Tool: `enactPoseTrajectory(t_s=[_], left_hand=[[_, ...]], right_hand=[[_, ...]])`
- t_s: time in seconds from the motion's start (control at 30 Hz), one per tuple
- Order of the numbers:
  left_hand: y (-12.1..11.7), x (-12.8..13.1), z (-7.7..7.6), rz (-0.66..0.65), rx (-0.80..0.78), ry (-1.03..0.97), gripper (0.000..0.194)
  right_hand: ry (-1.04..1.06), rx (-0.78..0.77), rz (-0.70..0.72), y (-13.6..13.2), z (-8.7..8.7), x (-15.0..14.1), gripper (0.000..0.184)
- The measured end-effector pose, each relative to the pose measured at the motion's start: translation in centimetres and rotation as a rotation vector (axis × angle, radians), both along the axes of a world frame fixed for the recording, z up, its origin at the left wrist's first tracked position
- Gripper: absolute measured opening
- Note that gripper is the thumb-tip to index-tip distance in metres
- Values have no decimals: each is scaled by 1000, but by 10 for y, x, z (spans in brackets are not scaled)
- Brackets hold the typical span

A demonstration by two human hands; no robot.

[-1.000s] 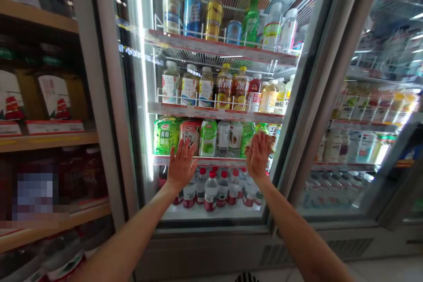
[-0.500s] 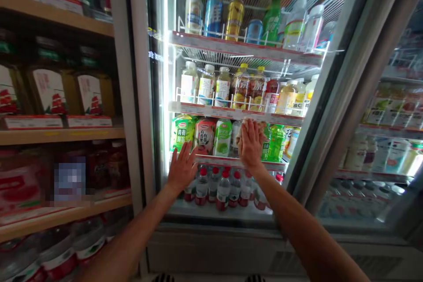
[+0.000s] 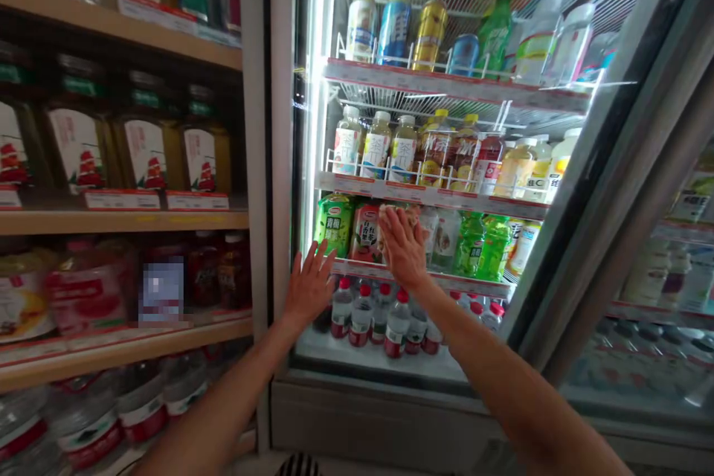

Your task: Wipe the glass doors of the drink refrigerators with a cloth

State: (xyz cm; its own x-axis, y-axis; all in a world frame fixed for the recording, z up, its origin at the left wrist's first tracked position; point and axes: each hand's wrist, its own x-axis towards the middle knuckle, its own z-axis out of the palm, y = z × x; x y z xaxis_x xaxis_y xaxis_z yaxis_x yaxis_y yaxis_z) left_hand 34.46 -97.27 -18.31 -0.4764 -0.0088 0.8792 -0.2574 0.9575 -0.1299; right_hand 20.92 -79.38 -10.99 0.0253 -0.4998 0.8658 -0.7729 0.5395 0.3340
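Right hand (image 3: 402,248) over shelf edge (image 3: 462,280) (left hand (image 3: 309,286) lower)

Head-worn view faces forward and down, close to a drinks cooler (image 3: 362,416)

R hand (image 3: 402,249) flat & open, fingers up, just R of a red-labelled plastic drink btl (image 3: 365,233). Tan patterned item (image 3: 399,213) shows at its fingertips, too hidden to ID. L hand (image 3: 310,286) open, fingers spread, near the white shelf lip (image 3: 357,268) & clear water btls w/ red caps (image 3: 361,318). Can't tell if either hand touches anything.
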Motion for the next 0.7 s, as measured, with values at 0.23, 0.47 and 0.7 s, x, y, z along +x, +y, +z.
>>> enactPoseTrajectory(t_s=[0.23, 0.47, 0.7], left_hand=[[-12, 18, -8, 45, 3, -56, 54], [-36, 36, -1, 99, 63, -28, 56], [-43, 50, -13, 139, 96, 17, 58]], right_hand=[[178, 360, 179, -23, -73, 16, 53], [8, 4, 170, -81, 29, 32, 53], [105, 369, 357, -106, -65, 53, 53]])
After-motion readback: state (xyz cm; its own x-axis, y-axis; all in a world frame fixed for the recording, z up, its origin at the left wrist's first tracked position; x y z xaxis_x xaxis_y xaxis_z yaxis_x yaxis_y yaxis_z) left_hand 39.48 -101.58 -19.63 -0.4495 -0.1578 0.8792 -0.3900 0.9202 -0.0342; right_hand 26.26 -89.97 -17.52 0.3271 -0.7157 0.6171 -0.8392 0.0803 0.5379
